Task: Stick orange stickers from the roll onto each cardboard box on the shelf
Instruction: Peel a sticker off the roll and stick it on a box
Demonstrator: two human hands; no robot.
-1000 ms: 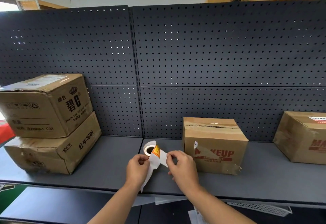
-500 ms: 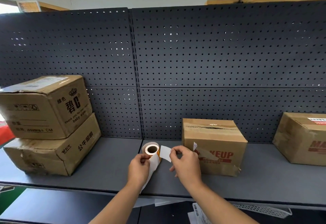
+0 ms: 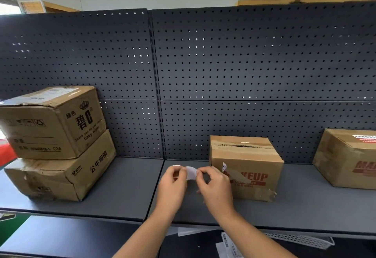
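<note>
— Hands: where do they sit in the picture?

— Low in the middle, close together above the front part of the shelf. The left hand has its fingers curled round the roll, which is mostly hidden behind them (only a sliver shows). The right hand pinches the sticker between thumb and forefinger. Its white side faces the camera and it spans the gap between the two hands. I cannot tell whether it is free of the roll.

— And the boxes?

— Four, all on the shelf. The middle box stands just right of the hands, with red lettering on its front and torn tape across its top. The right box sits at the right edge of the frame, well apart from it. At the left, the upper box is stacked on the lower box, turned slightly askew.

— Behind them?

— A dark pegboard, upright, filling the upper half of the frame.

— Below the shelf?

— Some white papers at the bottom middle.
</note>
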